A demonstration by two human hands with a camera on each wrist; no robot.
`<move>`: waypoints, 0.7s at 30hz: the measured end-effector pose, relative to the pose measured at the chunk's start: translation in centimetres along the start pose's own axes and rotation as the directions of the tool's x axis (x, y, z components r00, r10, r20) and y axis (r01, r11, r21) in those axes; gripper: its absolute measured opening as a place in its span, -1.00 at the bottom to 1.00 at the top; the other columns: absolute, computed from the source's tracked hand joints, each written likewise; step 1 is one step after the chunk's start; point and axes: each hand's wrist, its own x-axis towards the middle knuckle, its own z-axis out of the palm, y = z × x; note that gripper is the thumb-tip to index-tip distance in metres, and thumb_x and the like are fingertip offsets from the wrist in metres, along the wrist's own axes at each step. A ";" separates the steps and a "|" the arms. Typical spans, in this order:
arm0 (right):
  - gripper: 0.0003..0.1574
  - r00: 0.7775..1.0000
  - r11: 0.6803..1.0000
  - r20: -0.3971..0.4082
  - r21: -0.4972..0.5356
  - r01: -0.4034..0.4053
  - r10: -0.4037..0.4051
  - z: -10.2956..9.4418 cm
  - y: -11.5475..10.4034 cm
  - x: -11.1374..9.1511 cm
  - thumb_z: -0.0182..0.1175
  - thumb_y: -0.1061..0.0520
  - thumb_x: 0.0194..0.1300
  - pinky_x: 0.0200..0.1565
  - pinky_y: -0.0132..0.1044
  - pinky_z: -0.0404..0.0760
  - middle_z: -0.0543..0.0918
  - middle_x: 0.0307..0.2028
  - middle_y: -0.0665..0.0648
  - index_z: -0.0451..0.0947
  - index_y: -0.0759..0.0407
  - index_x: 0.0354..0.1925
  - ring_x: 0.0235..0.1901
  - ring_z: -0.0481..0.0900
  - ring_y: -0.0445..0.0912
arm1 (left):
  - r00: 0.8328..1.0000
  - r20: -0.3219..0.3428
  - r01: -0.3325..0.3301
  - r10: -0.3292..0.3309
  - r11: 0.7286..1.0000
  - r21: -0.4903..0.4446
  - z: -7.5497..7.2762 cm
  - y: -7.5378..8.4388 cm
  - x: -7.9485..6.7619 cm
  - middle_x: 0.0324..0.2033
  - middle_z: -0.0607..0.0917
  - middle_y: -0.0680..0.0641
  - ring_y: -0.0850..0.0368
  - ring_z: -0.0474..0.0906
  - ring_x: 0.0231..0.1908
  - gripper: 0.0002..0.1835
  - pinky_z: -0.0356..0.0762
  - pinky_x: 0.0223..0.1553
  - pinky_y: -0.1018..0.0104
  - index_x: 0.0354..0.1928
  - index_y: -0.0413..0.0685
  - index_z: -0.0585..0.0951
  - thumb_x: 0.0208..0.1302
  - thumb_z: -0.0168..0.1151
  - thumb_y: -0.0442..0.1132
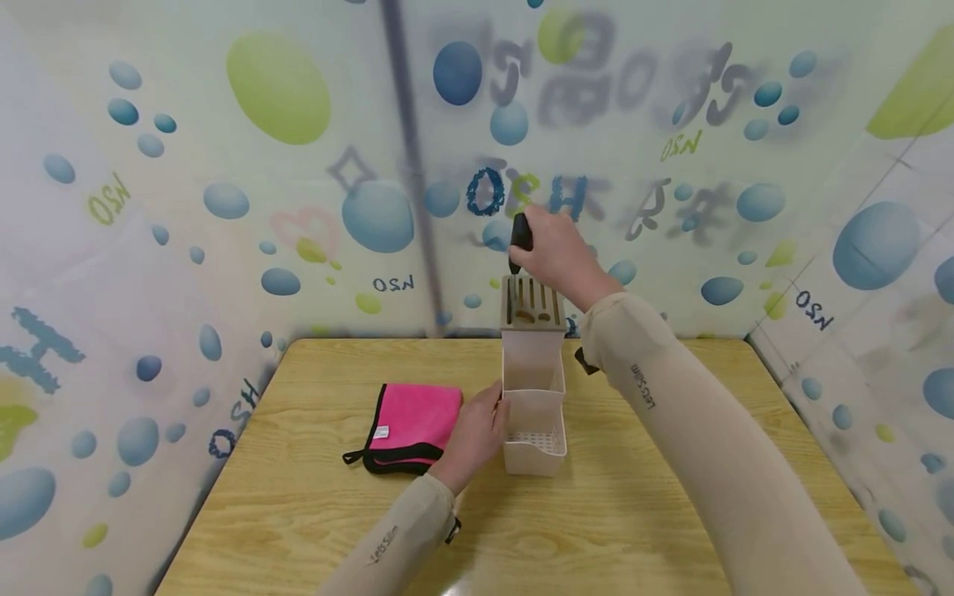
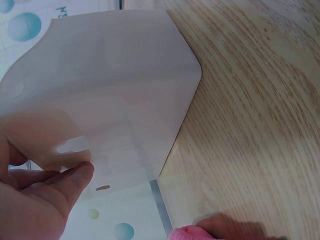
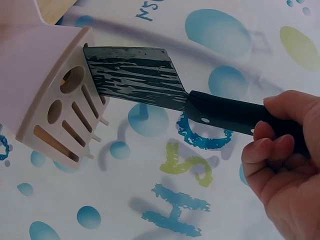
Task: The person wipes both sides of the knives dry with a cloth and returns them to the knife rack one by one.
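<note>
A pale pink plastic knife holder [image 1: 532,360] stands upright on the table, with a slotted top [image 1: 535,302] at the back and open compartments stepping down in front. My right hand [image 1: 555,248] grips the black handle of a kitchen knife [image 3: 137,75] above it. The knife's broad, dark-streaked blade points down, its end at the outermost slot in the right wrist view. My left hand [image 1: 473,434] holds the holder's left side low down, fingertips at the edge of its wall in the left wrist view.
A folded pink cloth [image 1: 417,414] with black trim lies on the wooden table [image 1: 298,513], left of the holder. Behind the table's back edge stands a wall covering [image 1: 633,165] printed with blue and green bubbles, which also runs along both sides.
</note>
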 end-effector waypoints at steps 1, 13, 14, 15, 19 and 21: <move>-0.66 1.000 1.000 0.000 0.001 0.001 -0.001 0.1 0.0 0.0 0.12 0.12 0.54 -0.35 -0.11 0.54 0.54 -0.18 0.33 0.42 0.37 0.08 -0.37 0.50 0.11 | 1.000 -0.002 -0.001 0.001 1.000 0.001 0.0 0.0 0.0 0.07 0.71 -0.33 -0.19 0.69 0.09 -0.65 0.70 0.10 -0.06 0.26 -0.40 0.55 0.58 0.03 -0.35; -0.63 1.000 1.000 -0.001 0.014 -0.005 0.005 0.7 0.3 0.8 0.13 0.13 0.55 -0.41 -0.17 0.52 0.56 -0.26 0.33 0.40 0.38 0.13 -0.45 0.53 0.07 | 0.999 0.040 0.038 -0.037 0.999 -0.027 -0.2 0.2 0.0 0.13 0.69 -0.32 -0.18 0.67 0.13 -0.61 0.68 0.14 -0.06 0.32 -0.39 0.51 0.60 0.01 -0.33; -0.64 1.000 1.000 0.001 0.018 -0.012 0.012 0.7 0.3 0.9 0.13 0.12 0.55 -0.41 -0.17 0.51 0.55 -0.27 0.32 0.39 0.37 0.11 -0.45 0.53 0.07 | 0.999 0.039 0.035 -0.034 0.999 -0.025 -0.2 0.1 0.0 0.13 0.69 -0.32 -0.18 0.67 0.12 -0.62 0.68 0.13 -0.06 0.32 -0.38 0.51 0.59 0.01 -0.33; -0.66 1.000 1.000 0.004 0.022 -0.021 0.021 0.8 0.5 1.0 0.12 0.12 0.56 -0.40 -0.17 0.50 0.54 -0.28 0.31 0.39 0.36 0.09 -0.44 0.51 0.06 | 0.999 0.038 0.032 -0.031 0.999 -0.026 -0.2 0.1 0.0 0.12 0.69 -0.31 -0.18 0.67 0.11 -0.62 0.69 0.13 -0.06 0.31 -0.38 0.52 0.59 0.02 -0.33; -0.72 0.999 0.998 0.012 0.035 -0.049 0.049 0.9 0.8 1.4 0.10 0.11 0.57 -0.37 -0.15 0.49 0.51 -0.28 0.29 0.36 0.32 0.01 -0.42 0.49 0.08 | 1.000 0.016 0.001 -0.001 1.000 -0.022 -0.2 0.0 0.0 0.07 0.71 -0.33 -0.19 0.69 0.08 -0.64 0.69 0.11 -0.07 0.27 -0.41 0.53 0.58 0.02 -0.35; -0.71 0.998 0.998 0.016 0.026 -0.054 0.054 1.0 0.8 1.5 0.10 0.10 0.57 -0.35 -0.13 0.50 0.51 -0.25 0.30 0.36 0.33 0.01 -0.39 0.49 0.09 | 1.000 0.009 -0.004 0.004 1.000 -0.023 -0.2 0.0 0.0 0.07 0.71 -0.33 -0.19 0.69 0.08 -0.64 0.69 0.11 -0.07 0.27 -0.41 0.53 0.58 0.03 -0.35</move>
